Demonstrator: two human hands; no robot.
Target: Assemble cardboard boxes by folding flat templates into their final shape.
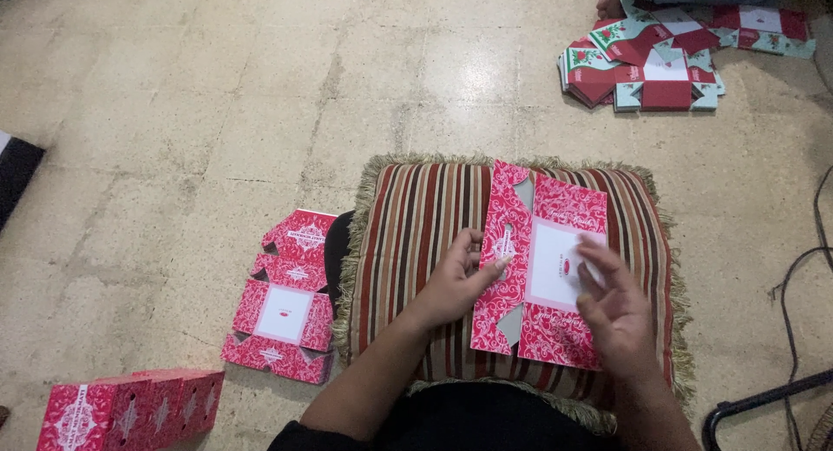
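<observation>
Head view shows the left hand [460, 277] pinching the side flap of a flat pink carton [540, 269], which rests on a striped cushion [416, 234] for support; the right hand [612, 308], fingers loose, steadies it. Farther left lie more flat cartons [285, 299].

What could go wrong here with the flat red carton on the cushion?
1. The flat red carton lies on a soft striped cushion, so pressing a crease may bend the card unevenly.
2. The left hand pinches only the side flap while the right hand rests on the panel; the flap might tear or fold off its line.
3. The carton overhangs toward the cushion's near edge and might slide off.
</observation>
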